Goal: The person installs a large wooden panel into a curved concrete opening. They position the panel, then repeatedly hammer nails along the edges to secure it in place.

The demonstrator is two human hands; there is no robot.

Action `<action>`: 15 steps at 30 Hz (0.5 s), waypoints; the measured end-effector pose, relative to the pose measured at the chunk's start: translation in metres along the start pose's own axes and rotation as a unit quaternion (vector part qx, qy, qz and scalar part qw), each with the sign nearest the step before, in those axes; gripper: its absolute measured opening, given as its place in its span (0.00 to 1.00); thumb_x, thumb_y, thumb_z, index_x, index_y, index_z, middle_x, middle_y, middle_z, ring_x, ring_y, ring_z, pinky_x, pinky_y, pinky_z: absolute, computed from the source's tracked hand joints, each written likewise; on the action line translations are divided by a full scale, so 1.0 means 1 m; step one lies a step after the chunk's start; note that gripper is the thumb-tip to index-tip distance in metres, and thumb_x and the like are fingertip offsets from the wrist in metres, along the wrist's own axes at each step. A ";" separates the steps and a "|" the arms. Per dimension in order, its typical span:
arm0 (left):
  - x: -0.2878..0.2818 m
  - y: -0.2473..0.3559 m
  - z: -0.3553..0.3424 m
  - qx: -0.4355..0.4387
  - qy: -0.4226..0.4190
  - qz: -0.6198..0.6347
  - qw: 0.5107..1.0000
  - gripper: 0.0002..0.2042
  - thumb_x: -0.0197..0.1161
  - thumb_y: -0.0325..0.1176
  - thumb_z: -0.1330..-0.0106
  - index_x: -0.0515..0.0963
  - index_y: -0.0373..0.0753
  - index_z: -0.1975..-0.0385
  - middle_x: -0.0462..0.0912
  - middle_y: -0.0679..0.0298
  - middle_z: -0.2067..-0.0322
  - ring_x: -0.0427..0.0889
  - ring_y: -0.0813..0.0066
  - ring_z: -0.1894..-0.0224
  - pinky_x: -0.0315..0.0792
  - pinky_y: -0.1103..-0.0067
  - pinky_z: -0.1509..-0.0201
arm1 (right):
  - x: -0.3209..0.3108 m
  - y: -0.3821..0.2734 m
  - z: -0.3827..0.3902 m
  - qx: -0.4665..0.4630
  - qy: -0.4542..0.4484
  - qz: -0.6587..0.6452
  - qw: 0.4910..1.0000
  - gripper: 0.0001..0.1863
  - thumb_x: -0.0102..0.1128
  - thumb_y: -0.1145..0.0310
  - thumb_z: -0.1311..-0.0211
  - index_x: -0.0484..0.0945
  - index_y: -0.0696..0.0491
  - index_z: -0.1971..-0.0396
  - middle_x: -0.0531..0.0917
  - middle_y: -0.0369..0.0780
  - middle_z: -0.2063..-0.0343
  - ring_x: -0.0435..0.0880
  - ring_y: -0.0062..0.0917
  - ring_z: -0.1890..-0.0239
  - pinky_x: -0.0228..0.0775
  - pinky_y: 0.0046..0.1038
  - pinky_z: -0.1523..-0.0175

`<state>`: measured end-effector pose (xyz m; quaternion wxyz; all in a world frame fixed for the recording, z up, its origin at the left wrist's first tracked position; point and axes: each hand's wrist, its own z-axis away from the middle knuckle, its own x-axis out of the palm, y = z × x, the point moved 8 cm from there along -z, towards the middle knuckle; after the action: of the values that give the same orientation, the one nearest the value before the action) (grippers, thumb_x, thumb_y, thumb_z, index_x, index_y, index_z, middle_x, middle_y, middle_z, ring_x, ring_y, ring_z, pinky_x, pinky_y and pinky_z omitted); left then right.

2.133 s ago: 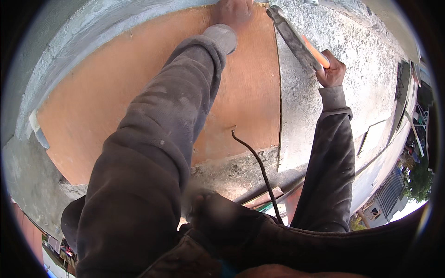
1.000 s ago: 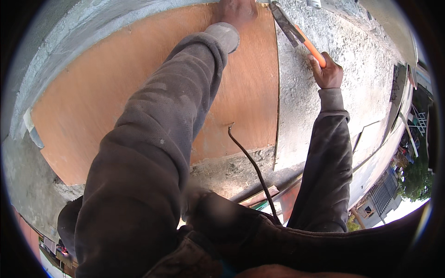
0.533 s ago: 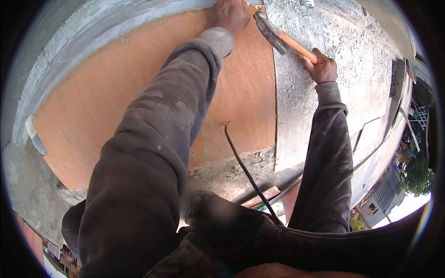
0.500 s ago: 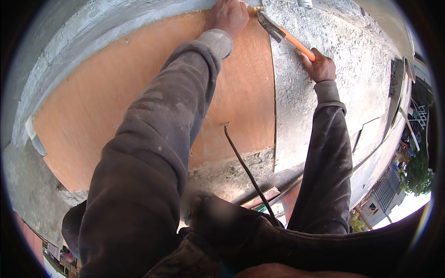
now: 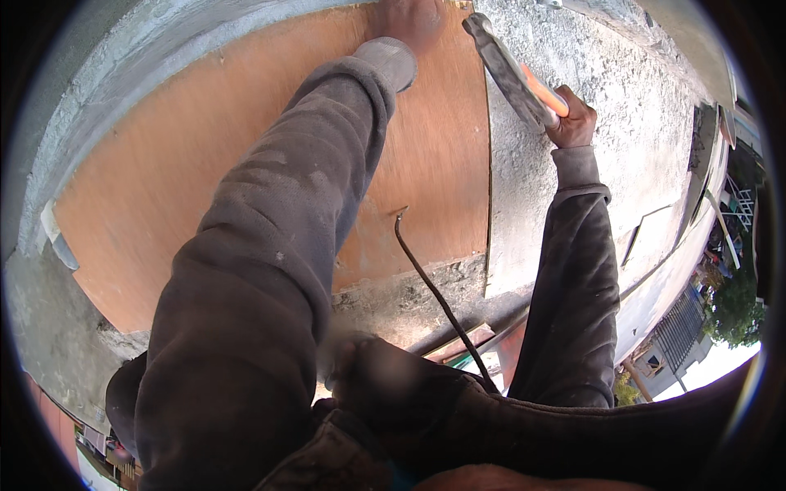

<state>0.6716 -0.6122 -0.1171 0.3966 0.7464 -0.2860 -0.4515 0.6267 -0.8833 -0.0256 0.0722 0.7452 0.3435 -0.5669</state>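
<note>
My right hand point(image 5: 575, 119) is wrapped around the orange handle of a claw hammer point(image 5: 544, 88). The hammer's dark head is smeared by motion over the seam between a plywood sheet point(image 5: 438, 155) and the rough wall. At the top edge of the sheet, my left hand point(image 5: 413, 23) is closed and partly cut off by the picture's edge. Whatever its fingers pinch is hidden. A thin, dark bent rod point(image 5: 434, 290) slants up from near my body, its hooked tip in front of the lower part of the plywood.
Rough whitish wall point(image 5: 630, 123) extends to the right of the sheet. A grey concrete ledge point(image 5: 106, 90) curves along the upper left. Below the plywood runs a strip of bare, stained masonry point(image 5: 458, 282). Buildings and a tree point(image 5: 737, 307) stand outside at far right.
The hammer head has swung back from the plywood's top corner, toward the right, and is now blurred. My left hand stays at the top edge, slightly higher in the picture.
</note>
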 end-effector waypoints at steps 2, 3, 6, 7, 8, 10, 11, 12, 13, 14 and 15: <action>-0.002 -0.003 -0.006 -0.007 -0.013 -0.008 1.000 0.09 0.52 0.33 0.33 0.72 0.43 0.55 0.83 0.48 0.69 0.82 0.43 0.64 0.74 0.55 0.62 | 0.007 0.010 -0.006 0.081 -0.049 0.084 0.992 0.25 0.62 0.40 0.40 0.76 0.49 0.77 0.78 0.43 0.87 0.80 0.42 0.82 0.72 0.41 0.76; -0.001 -0.006 -0.004 0.002 -0.007 0.008 1.000 0.09 0.52 0.33 0.33 0.72 0.42 0.55 0.83 0.48 0.69 0.82 0.42 0.64 0.74 0.55 0.62 | 0.010 0.016 -0.007 0.121 -0.074 0.125 0.982 0.25 0.62 0.40 0.40 0.77 0.49 0.77 0.78 0.44 0.87 0.81 0.43 0.82 0.72 0.41 0.76; -0.003 -0.008 -0.002 0.026 0.020 0.005 0.999 0.10 0.53 0.34 0.34 0.72 0.42 0.55 0.83 0.47 0.68 0.82 0.42 0.64 0.74 0.54 0.61 | 0.006 0.002 0.000 0.103 -0.023 0.056 0.993 0.24 0.61 0.41 0.39 0.77 0.49 0.76 0.79 0.44 0.86 0.81 0.44 0.81 0.73 0.42 0.75; -0.001 -0.004 -0.003 0.035 0.033 0.001 0.999 0.10 0.53 0.34 0.34 0.72 0.42 0.55 0.83 0.47 0.68 0.82 0.42 0.64 0.74 0.54 0.61 | -0.004 -0.003 0.002 0.073 0.016 0.007 0.997 0.24 0.61 0.41 0.39 0.77 0.49 0.76 0.79 0.44 0.86 0.81 0.44 0.81 0.73 0.42 0.75; 0.003 -0.003 0.000 0.028 0.025 0.010 0.999 0.10 0.53 0.33 0.34 0.71 0.42 0.55 0.83 0.47 0.67 0.82 0.42 0.63 0.74 0.54 0.60 | 0.004 0.006 0.006 0.078 -0.029 0.064 0.994 0.24 0.61 0.41 0.39 0.77 0.49 0.76 0.79 0.44 0.86 0.81 0.42 0.81 0.72 0.41 0.76; 0.003 -0.009 -0.001 0.018 0.014 0.017 1.000 0.10 0.53 0.32 0.34 0.71 0.42 0.54 0.83 0.47 0.66 0.82 0.42 0.61 0.74 0.54 0.59 | 0.032 0.017 0.001 0.083 -0.113 0.168 0.976 0.24 0.61 0.42 0.39 0.77 0.49 0.77 0.78 0.43 0.87 0.81 0.40 0.82 0.71 0.39 0.77; 0.004 -0.013 -0.004 0.014 0.003 0.011 1.000 0.10 0.53 0.32 0.34 0.71 0.42 0.54 0.83 0.47 0.66 0.82 0.43 0.61 0.74 0.55 0.58 | 0.032 0.018 -0.001 0.127 -0.108 0.196 0.966 0.23 0.62 0.43 0.39 0.77 0.49 0.76 0.78 0.43 0.87 0.81 0.39 0.82 0.71 0.39 0.77; 0.005 -0.016 -0.006 0.009 -0.007 0.004 1.000 0.10 0.53 0.31 0.35 0.71 0.42 0.54 0.83 0.47 0.65 0.82 0.43 0.60 0.74 0.55 0.58 | 0.026 0.015 -0.004 0.149 -0.090 0.162 0.971 0.22 0.62 0.43 0.39 0.77 0.49 0.76 0.79 0.44 0.86 0.81 0.41 0.81 0.72 0.40 0.76; 0.007 -0.018 -0.004 0.001 -0.021 0.001 1.000 0.10 0.53 0.31 0.35 0.71 0.41 0.54 0.83 0.48 0.65 0.82 0.43 0.59 0.74 0.56 0.57 | 0.017 0.009 -0.002 0.172 -0.076 0.132 0.973 0.22 0.62 0.43 0.39 0.78 0.49 0.75 0.79 0.45 0.85 0.82 0.42 0.80 0.72 0.41 0.75; 0.003 -0.015 -0.005 0.021 0.001 0.011 1.000 0.10 0.53 0.31 0.34 0.71 0.41 0.55 0.83 0.48 0.65 0.82 0.43 0.59 0.74 0.56 0.57 | 0.012 0.008 0.000 0.195 -0.062 0.101 0.974 0.22 0.62 0.43 0.39 0.78 0.49 0.75 0.80 0.45 0.84 0.82 0.44 0.79 0.72 0.43 0.74; 0.000 -0.012 -0.009 0.041 0.023 0.021 0.999 0.10 0.53 0.31 0.34 0.71 0.41 0.55 0.83 0.47 0.65 0.82 0.43 0.59 0.74 0.56 0.57 | 0.010 0.005 0.006 0.151 -0.002 0.038 0.988 0.23 0.61 0.42 0.39 0.78 0.49 0.75 0.80 0.44 0.86 0.82 0.44 0.80 0.73 0.43 0.75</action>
<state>0.6801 -0.6030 -0.1245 0.3818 0.7659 -0.3106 -0.4138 0.6262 -0.8859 -0.0386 -0.0196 0.7588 0.2254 -0.6107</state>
